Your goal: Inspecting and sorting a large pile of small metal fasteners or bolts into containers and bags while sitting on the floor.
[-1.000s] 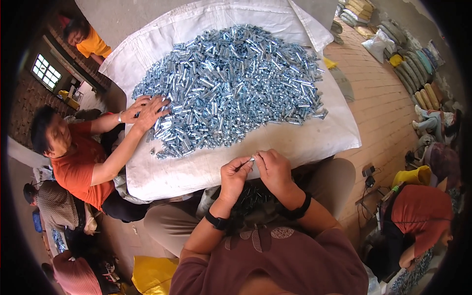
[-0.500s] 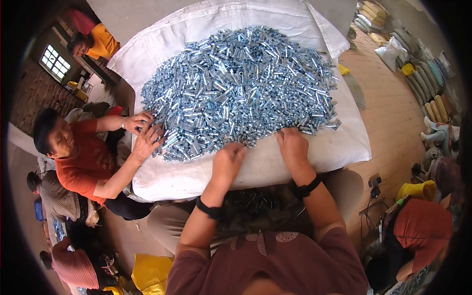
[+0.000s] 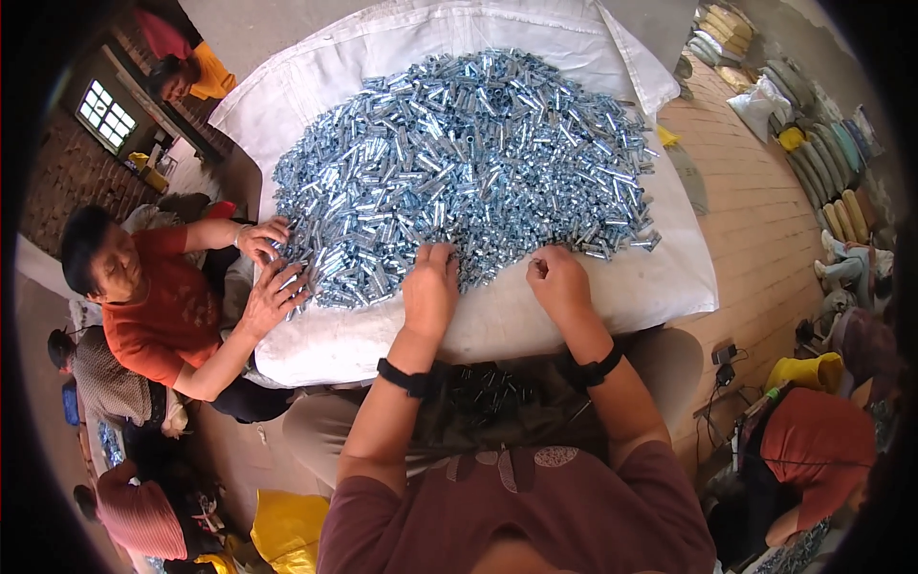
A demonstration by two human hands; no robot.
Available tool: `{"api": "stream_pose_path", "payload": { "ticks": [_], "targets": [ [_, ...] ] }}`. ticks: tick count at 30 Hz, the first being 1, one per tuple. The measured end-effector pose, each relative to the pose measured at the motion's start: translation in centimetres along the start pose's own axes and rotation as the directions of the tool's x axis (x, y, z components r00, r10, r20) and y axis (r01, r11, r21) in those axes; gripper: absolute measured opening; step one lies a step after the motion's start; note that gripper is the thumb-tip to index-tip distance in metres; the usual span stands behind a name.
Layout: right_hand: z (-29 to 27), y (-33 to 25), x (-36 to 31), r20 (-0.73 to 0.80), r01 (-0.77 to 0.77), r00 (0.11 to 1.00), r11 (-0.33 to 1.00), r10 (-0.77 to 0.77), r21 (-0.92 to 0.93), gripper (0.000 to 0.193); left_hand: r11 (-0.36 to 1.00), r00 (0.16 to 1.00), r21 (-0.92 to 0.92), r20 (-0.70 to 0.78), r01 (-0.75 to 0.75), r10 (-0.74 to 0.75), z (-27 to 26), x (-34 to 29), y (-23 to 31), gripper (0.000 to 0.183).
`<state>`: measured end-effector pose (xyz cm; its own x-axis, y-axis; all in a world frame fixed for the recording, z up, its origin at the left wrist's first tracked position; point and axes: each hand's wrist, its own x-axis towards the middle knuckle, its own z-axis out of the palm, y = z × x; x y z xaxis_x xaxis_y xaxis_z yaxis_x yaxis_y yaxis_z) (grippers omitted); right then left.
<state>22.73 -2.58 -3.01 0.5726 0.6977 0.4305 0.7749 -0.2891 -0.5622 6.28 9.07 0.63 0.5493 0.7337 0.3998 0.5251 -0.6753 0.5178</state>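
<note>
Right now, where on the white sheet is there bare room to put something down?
The white sheet is bare right of the right hand, out to the edge, and in a strip between both wrists and the near edge. The pile fills the middle. It is crowded at the left, where a co-worker's hands dig in.

Metal tubes (image 3: 459, 163): silvery blue, shiny. Sheet (image 3: 593, 297) under them: white. Wristbands (image 3: 406, 378) on both arms: black. Wearer's shirt (image 3: 516, 517): maroon with a pale print. Person at left: orange-red shirt (image 3: 158, 311). Floor (image 3: 755, 220): tan brick pattern. Bag (image 3: 287, 526) bottom left: yellow.
</note>
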Motion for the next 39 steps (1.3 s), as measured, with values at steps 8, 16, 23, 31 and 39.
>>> {"api": "stream_pose_path", "payload": {
  "ticks": [8, 16, 23, 31, 39],
  "targets": [
    [-3.5, -4.7, -3.2, 0.3, -0.262, 0.95, 0.732, 0.081, 0.629, 0.021, 0.604, 0.93, -0.72, 0.353, 0.341, -0.105, -0.9, -6.5, 3.0, 0.016],
    [-5.0, -5.3, -5.0, 0.395, -0.416, 0.906, 0.5, 0.153, 0.76, 0.016, 0.449, 0.876, -0.757, 0.456, 0.474, -0.158, -1.5, -8.8, 4.8, 0.023],
    [-5.0, -5.1, -5.6, 0.328, -0.326, 0.937, 0.638, 0.121, 0.697, 0.016, 0.345, 0.874, -0.805, 0.462, 0.483, -0.148, -1.4, -9.1, 4.9, 0.019],
    [-5.7, -5.5, -5.7, 0.529, -0.576, 0.811, 0.497, 0.249, 0.649, 0.016, 0.294, 0.872, -0.822, 0.472, 0.488, -0.129, -1.2, -9.1, 4.6, 0.015],
    [-4.8, -5.3, -6.1, 0.325, -0.356, 0.93, 0.63, 0.169, 0.691, 0.015, 0.336, 0.889, -0.824, 0.44, 0.456, -0.127, -0.6, -9.2, 4.6, 0.016]
  ]
}}
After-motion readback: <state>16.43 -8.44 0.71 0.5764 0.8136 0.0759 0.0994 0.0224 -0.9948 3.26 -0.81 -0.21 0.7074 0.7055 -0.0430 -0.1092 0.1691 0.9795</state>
